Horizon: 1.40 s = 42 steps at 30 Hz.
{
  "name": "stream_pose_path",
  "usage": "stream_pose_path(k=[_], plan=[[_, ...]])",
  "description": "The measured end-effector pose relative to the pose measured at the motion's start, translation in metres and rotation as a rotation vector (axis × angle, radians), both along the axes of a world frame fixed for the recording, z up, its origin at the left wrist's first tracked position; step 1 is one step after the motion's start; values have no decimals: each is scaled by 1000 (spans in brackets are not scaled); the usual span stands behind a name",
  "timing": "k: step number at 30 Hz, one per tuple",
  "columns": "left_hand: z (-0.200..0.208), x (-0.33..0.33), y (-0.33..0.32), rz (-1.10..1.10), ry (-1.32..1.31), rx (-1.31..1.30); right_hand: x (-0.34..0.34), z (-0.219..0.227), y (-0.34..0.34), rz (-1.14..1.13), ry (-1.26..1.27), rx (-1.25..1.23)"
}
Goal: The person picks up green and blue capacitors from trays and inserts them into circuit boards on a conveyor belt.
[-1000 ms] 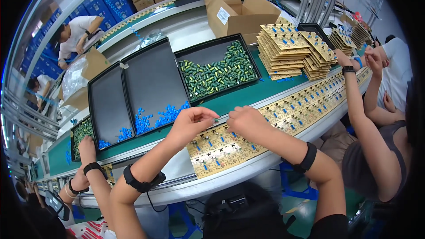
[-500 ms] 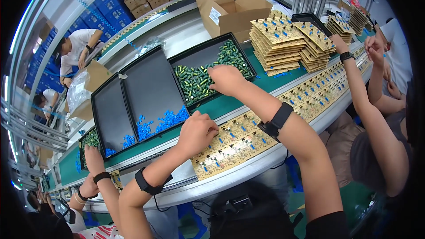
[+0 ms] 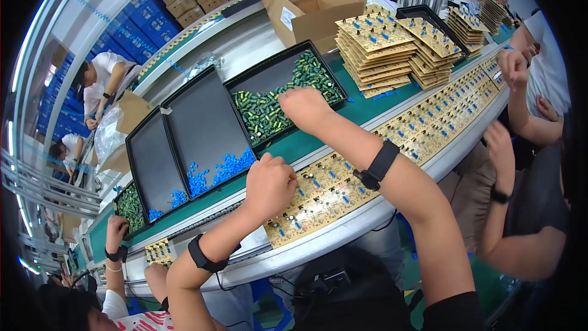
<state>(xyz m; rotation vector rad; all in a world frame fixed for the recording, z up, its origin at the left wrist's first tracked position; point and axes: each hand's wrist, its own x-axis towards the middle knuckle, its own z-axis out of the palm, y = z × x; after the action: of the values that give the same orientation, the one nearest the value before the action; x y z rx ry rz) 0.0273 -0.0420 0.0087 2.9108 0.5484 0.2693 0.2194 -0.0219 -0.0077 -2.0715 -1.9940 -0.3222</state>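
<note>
My right hand [image 3: 304,108] reaches into a black tray [image 3: 244,81] at the near edge of a pile of green cylindrical capacitors [image 3: 263,113]. Its fingers are curled, and the tips are hidden from me. Above the near end of a row of tan circuit boards [image 3: 327,199], my left hand [image 3: 269,185] is held closed. Whatever it may hold is hidden behind the knuckles. Blue and black parts stand on the boards.
Left of the capacitors, two black trays [image 3: 199,119] hold small blue components [image 3: 229,165]. Stacked boards [image 3: 370,49] and an open carton [image 3: 306,15] stand behind. Co-workers' hands are at both sides, one [image 3: 116,230] by a small green-filled tray [image 3: 130,208].
The view has shifted slightly. My right hand stays at the capacitors and my left hand stays above the boards. The right-hand co-worker's arm has drawn back from the stacks; hands at far left have moved.
</note>
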Motion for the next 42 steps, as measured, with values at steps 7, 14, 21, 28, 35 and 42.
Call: stream_pose_path(k=[7,14,21,28,35,42], plan=[[3,5,9,17,63,-89,8,-2,-5,89,-35,137],[5,4,-2,-83,42,104,13,-7,-7,169,78,396],[1,-8,-5,-139,-21,125,-10,32,-47,44,642,238],[28,2,28,-55,-196,85,-36,36,-109,196,1547,133],[7,27,81,45,-74,121,-38,12,-156,-19,1686,-48],[6,45,86,136,16,-179,-40,5,-170,-107,1789,-100]])
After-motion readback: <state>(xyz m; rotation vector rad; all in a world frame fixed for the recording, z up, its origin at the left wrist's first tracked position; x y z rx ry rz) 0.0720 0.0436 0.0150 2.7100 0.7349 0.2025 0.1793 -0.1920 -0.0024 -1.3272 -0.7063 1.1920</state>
